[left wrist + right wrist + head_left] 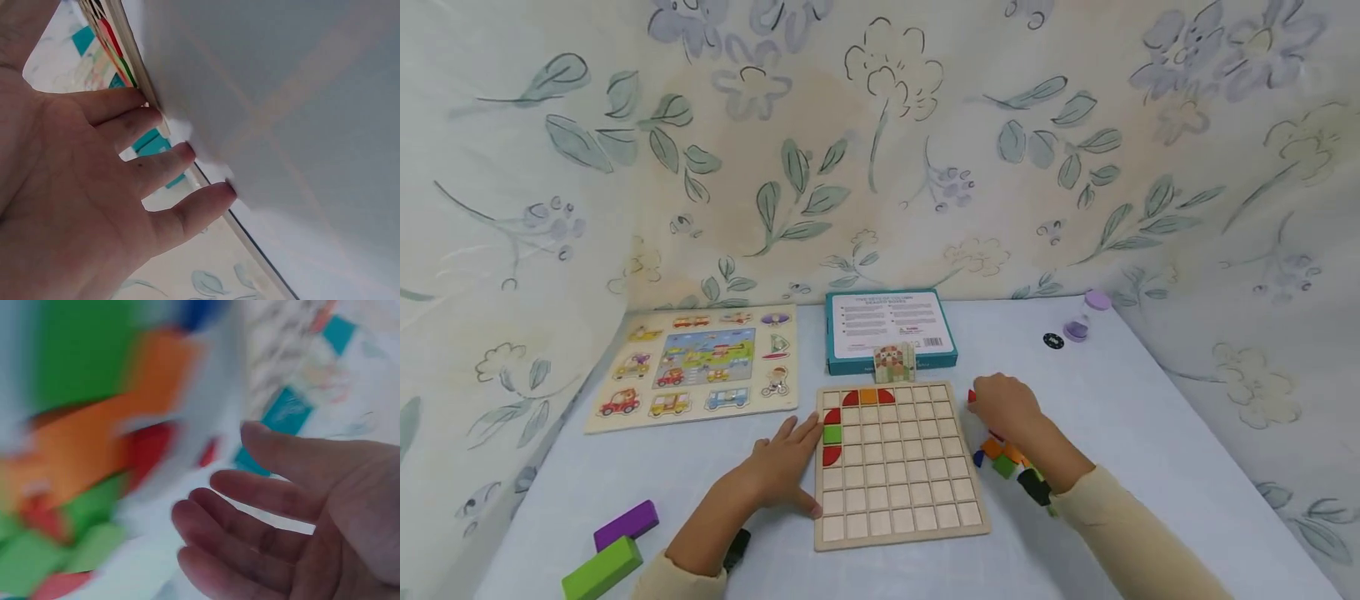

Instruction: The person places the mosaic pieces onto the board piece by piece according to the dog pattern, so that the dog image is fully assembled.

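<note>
A wooden grid board (901,475) lies on the table, with red quarter-round, orange and green pieces in some top and left cells. My left hand (782,471) rests at its left edge, fingers spread; in the left wrist view the fingertips (181,151) meet the tabletop beside the board. To the right of the board, my right hand (1009,408) hovers by a red piece (972,397), which shows past the fingertips in the right wrist view. Its fingers are loosely bent, with a gap between thumb and fingers and nothing visible in it. Loose coloured blocks (1004,467) lie below that hand.
A small picture card (894,363) leans on a teal box (891,329) behind the board. At the left lie a vehicle puzzle board (700,367), a purple block (626,525) and a green block (602,569). A sand timer (1077,329) and black disc (1053,341) are back right.
</note>
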{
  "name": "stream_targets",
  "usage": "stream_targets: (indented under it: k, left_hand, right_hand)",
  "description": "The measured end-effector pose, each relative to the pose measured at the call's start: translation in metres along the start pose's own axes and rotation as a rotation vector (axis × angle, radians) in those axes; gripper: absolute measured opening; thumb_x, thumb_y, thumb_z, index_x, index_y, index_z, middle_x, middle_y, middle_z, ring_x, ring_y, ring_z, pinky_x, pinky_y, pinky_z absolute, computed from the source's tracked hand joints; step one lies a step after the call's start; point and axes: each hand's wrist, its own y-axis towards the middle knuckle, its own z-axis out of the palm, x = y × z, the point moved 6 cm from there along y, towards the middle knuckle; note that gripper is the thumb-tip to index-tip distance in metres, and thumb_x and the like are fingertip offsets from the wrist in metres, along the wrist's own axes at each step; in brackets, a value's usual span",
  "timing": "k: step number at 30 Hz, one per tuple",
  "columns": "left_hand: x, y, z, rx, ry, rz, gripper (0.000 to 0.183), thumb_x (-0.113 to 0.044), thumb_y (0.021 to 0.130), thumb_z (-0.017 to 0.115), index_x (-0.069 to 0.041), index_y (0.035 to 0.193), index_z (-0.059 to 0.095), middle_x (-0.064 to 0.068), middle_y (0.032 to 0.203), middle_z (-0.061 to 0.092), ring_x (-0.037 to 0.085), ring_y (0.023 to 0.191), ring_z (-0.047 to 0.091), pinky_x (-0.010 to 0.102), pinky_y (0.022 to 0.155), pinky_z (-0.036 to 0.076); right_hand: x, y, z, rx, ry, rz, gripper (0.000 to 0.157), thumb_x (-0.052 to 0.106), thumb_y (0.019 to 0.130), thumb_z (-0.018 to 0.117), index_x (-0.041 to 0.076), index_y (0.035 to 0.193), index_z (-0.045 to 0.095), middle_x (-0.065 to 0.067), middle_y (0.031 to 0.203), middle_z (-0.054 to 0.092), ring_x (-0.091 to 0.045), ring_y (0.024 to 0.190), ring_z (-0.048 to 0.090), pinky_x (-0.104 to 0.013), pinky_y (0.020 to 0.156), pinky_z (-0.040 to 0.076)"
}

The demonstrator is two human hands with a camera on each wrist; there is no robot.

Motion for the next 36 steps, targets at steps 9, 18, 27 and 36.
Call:
stream_targets:
  k: [9,18,27,36]
  left_hand:
    - [0.001,-0.004,0.002,0.016,-0.002,0.011,0.110,-0.044,0.051,0.085,-0.011,0.141,0.030,0.005,0.150,0.020,0.034,0.137,0.011,0.065,0.097,0.022]
    - [-0.007,0.001,0.004,0.025,-0.023,0.022,0.110,-0.044,0.051,0.084,-0.012,0.141,0.030,0.004,0.150,0.020,0.034,0.137,0.011,0.065,0.098,0.022]
    - [-0.014,0.009,0.012,0.006,-0.033,0.032,0.111,-0.048,0.049,0.084,-0.014,0.141,0.031,0.003,0.150,0.020,0.033,0.138,0.010,0.065,0.098,0.021]
    - [-0.021,0.012,0.005,-0.009,-0.024,0.032,0.112,-0.048,0.049,0.084,-0.016,0.142,0.030,0.002,0.151,0.019,0.033,0.138,0.009,0.066,0.098,0.020]
  right_hand:
    - [-0.029,-0.005,0.027,0.086,0.085,0.071,0.015,0.013,0.082,0.065,-0.001,0.088,0.063,-0.005,0.066,0.054,-0.015,0.053,0.048,-0.022,0.049,0.045]
    - [0.029,0.006,-0.001,-0.010,0.520,-0.176,0.010,0.007,0.082,0.064,0.008,0.092,0.067,0.001,0.084,0.065,-0.010,0.073,0.059,-0.025,0.064,0.050]
    - [0.114,0.028,0.019,0.038,0.524,-0.367,0.006,0.010,0.086,0.061,0.013,0.090,0.064,0.005,0.085,0.064,-0.005,0.076,0.056,-0.021,0.069,0.048]
    - [0.115,0.033,0.012,-0.022,0.393,-0.331,0.008,0.011,0.085,0.063,0.012,0.090,0.068,0.004,0.085,0.066,-0.006,0.074,0.056,-0.022,0.070,0.049]
